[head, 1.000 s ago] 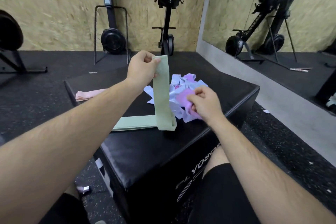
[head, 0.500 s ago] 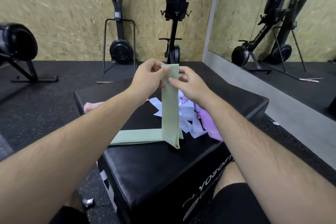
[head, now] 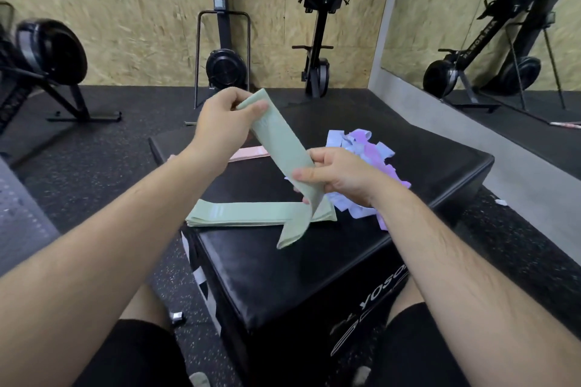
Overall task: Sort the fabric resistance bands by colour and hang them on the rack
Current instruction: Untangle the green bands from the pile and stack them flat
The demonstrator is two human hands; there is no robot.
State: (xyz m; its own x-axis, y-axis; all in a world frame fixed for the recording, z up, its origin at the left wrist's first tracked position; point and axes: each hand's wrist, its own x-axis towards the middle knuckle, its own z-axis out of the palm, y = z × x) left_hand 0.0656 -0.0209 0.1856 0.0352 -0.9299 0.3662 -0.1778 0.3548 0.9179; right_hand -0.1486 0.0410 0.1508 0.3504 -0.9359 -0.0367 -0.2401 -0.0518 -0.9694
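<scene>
A pale green fabric resistance band (head: 279,148) is held up over the black padded box (head: 298,276), slanting from far left down to near right. Its upper end is pinched by the left hand (head: 220,126), thumb on the near face and fingers curled behind. Lower down, the band is gripped by the right hand (head: 342,176), thumb laid across the front and fingers wrapped round the back. The loose tail is seen hanging below that grip, just above the box top. Under it, a flat stack of matching green bands (head: 245,214) is laid left to right across the near part of the box. A pale pink folded band (head: 250,152) is set further back, partly hidden behind the left wrist. To the right, past the right hand, a tangled heap of lilac and light blue bands (head: 364,148) is piled on the box. Two black exercise machines (head: 224,66) are stood upright against the far chipboard wall (head: 125,9), and a large mirror (head: 471,25) is fixed at the right.
</scene>
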